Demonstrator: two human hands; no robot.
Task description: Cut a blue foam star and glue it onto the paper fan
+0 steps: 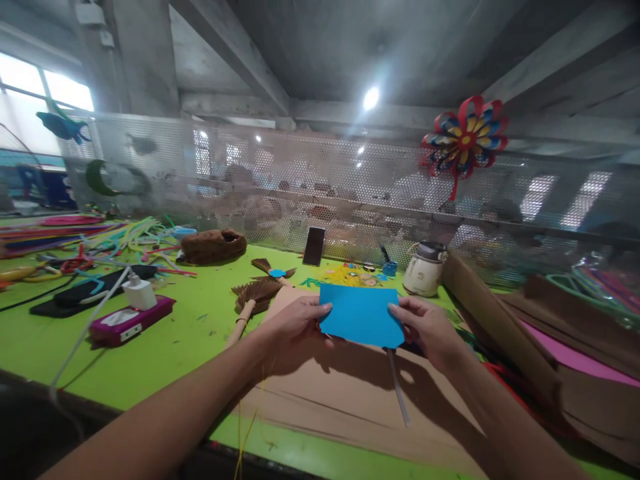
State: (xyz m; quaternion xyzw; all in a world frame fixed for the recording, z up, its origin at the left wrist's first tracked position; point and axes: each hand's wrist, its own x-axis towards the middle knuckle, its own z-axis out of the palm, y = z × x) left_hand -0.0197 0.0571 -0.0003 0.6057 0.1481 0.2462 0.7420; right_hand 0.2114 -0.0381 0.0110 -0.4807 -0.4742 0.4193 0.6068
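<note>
Blue paper (361, 315) spans both hands (299, 319) near a lidded, opaque jar (423, 275).

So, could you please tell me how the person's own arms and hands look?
Both forearms are bare where they show, with no sleeve in view. The left hand and right hand wear no gloves, and no watch or bracelet shows. Rings cannot be ruled out, as parts are hidden.

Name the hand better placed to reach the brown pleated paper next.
Probably the left hand: the brown pleated paper lies nearer it. The right hand is farther off, across the blue paper. Both hold that sheet, so the left would need to let go first.
</note>
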